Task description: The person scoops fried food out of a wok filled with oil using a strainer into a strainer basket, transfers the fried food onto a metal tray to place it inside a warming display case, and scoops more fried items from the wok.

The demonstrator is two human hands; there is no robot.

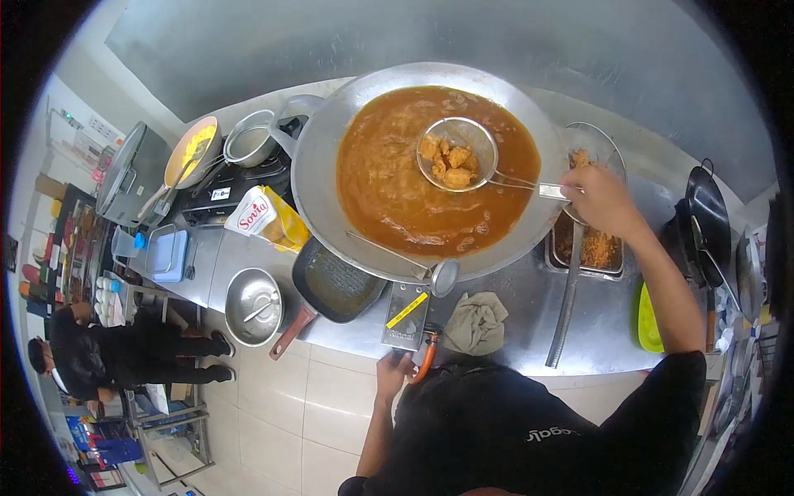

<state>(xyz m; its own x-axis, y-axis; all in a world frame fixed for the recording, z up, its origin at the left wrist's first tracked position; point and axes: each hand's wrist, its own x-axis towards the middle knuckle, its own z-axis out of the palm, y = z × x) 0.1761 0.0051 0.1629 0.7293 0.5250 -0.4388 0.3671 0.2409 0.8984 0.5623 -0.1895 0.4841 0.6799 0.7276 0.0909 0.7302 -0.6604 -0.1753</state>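
My right hand [589,192] is closed around the handle of a round wire-mesh strainer [495,147]. Several browned fried pieces [451,161] lie in the strainer, over the brown oil [389,178] in a large metal wok [318,198]. Low at the front edge, my left hand [395,374] has its fingers curled in below a grey metal panel with a yellow label [407,311]; what they grip there is hidden. Right beside that hand curves an orange hose [425,358]. A thermometer-like probe with a round dial [445,278] rests on the wok's near rim.
A crumpled cloth [475,324], square grill pan [339,281], metal bowl [254,306] and Sovia bag [269,217] sit near the wok. To the right are a second strainer [608,147], a tray of crumbs [600,250] and a green bowl [648,318]. Another person [107,355] stands at far left.
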